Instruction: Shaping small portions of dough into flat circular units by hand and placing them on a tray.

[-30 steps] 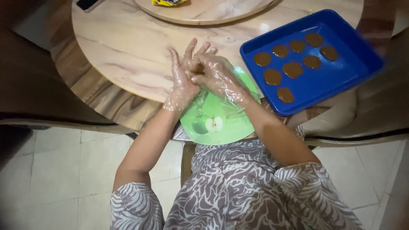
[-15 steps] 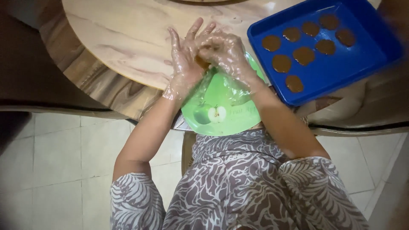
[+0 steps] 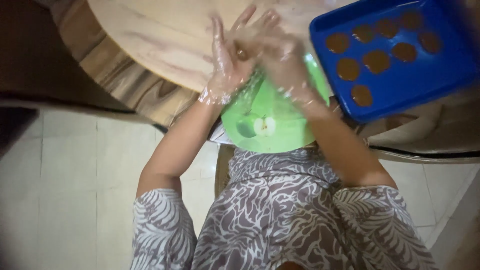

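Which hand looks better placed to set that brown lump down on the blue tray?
Probably the right hand. It is on the side of the blue tray, where seven brown discs already lie. The left hand is further away, cupping the brown lump over the green plate.

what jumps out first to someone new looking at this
The two hands, left hand and right hand, in clear plastic gloves, pressed together around a small brown lump above a green plate at the table edge. On the right, a blue tray holds flat brown discs.
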